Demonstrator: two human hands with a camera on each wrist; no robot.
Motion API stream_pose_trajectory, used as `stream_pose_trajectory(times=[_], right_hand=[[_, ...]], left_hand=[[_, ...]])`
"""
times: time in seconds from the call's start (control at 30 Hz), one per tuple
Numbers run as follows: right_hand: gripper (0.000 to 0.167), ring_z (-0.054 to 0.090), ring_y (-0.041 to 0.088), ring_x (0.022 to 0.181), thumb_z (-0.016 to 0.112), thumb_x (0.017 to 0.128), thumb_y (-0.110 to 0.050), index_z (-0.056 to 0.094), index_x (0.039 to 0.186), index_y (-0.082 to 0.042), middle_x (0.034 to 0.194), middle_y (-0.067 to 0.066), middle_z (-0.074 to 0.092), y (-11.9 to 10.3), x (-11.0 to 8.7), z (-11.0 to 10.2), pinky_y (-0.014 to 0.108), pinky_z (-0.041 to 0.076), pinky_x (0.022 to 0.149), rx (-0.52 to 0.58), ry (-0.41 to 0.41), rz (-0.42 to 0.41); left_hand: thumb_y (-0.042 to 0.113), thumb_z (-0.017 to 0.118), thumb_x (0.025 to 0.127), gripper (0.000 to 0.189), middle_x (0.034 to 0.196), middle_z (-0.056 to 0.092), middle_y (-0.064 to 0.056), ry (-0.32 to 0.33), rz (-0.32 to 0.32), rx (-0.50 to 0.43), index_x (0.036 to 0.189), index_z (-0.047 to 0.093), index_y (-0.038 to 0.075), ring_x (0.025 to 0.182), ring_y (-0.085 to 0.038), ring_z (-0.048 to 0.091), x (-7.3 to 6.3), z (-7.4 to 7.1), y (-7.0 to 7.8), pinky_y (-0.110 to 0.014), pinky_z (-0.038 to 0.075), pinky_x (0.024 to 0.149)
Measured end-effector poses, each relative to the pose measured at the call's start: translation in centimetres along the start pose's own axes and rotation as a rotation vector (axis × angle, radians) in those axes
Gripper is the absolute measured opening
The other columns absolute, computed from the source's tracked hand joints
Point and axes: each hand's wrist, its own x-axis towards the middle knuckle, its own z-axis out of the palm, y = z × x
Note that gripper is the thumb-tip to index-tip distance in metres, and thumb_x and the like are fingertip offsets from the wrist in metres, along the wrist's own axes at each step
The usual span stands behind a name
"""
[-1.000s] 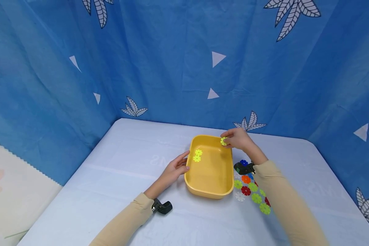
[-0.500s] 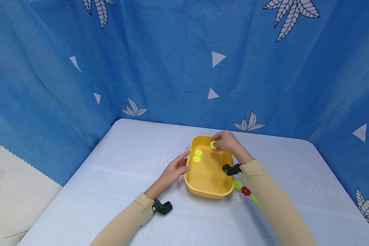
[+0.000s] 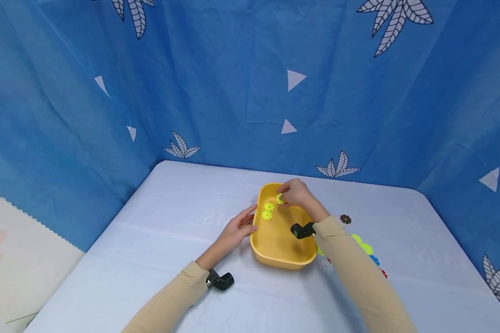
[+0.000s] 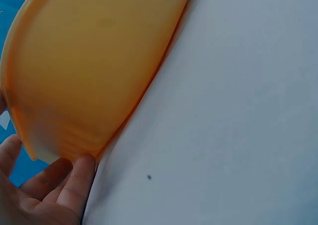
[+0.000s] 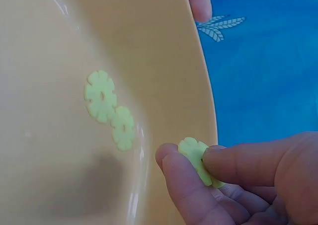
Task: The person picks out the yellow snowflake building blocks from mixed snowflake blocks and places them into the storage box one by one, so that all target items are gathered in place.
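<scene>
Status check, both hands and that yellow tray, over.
Right hand pinches yellow-green disc over yellow tray. Left hand touches tray's outer side. Two similar discs inside tray. Nothing visibly blocking the held disc.

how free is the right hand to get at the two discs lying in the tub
Probably yes: the right hand is over the tub, with nothing visible between it and the two discs, though it pinches another disc it might release first.

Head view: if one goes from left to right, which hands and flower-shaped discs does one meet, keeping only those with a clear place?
Left hand, two yellow-green discs lying in the tub, right hand, dark disc, blue disc, partly hidden red disc.
</scene>
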Motion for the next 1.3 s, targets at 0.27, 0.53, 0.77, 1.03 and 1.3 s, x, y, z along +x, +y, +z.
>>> stream_pose_trajectory(times=[0.27,0.53,0.77,1.03,1.3], right_hand=[[0.030,0.072,0.031,0.097,0.061,0.094,0.002,0.071,0.121,0.003,0.129,0.023,0.066,0.4,0.1,1.2,0.038,0.064,0.087,-0.023,-0.002,0.020],[0.029,0.071,0.024,0.088,0.062,0.094,0.001,0.072,0.121,0.001,0.129,0.020,0.067,0.9,0.4,2.3,0.030,0.065,0.079,-0.054,0.015,0.041],[0.028,0.069,0.026,0.095,0.063,0.093,0.005,0.073,0.119,0.002,0.127,0.021,0.067,1.2,0.6,3.0,0.028,0.065,0.076,-0.042,0.030,0.060],[0.029,0.070,0.028,0.096,0.062,0.092,0.007,0.073,0.118,0.004,0.126,0.022,0.067,0.9,0.4,2.9,0.028,0.064,0.075,-0.056,0.024,0.061],[0.029,0.070,0.027,0.095,0.062,0.092,0.006,0.074,0.119,0.002,0.128,0.022,0.066,1.0,0.6,3.1,0.026,0.064,0.072,-0.077,0.022,0.070]], left_hand=[[0.014,0.057,0.097,0.066,0.153,0.049,-0.023,-0.008,-0.002,-0.004,0.159,0.036,0.017,0.140,-0.040,0.051,0.1,0.1,-0.3,-0.041,0.058,0.103],[0.013,0.058,0.096,0.066,0.155,0.049,-0.021,-0.005,-0.008,-0.013,0.159,0.037,0.019,0.141,-0.039,0.051,0.0,0.1,-0.2,-0.042,0.057,0.105],[0.013,0.058,0.097,0.066,0.155,0.048,-0.020,-0.007,-0.004,-0.015,0.159,0.037,0.020,0.141,-0.038,0.051,-0.1,0.0,-0.1,-0.042,0.057,0.105],[0.013,0.058,0.097,0.066,0.155,0.048,-0.022,-0.009,-0.005,-0.016,0.159,0.037,0.019,0.141,-0.038,0.051,0.1,0.1,-0.1,-0.041,0.057,0.104],[0.013,0.058,0.097,0.066,0.155,0.048,-0.021,-0.001,-0.011,-0.011,0.159,0.037,0.020,0.141,-0.038,0.051,-0.1,0.0,0.0,-0.042,0.057,0.104]])
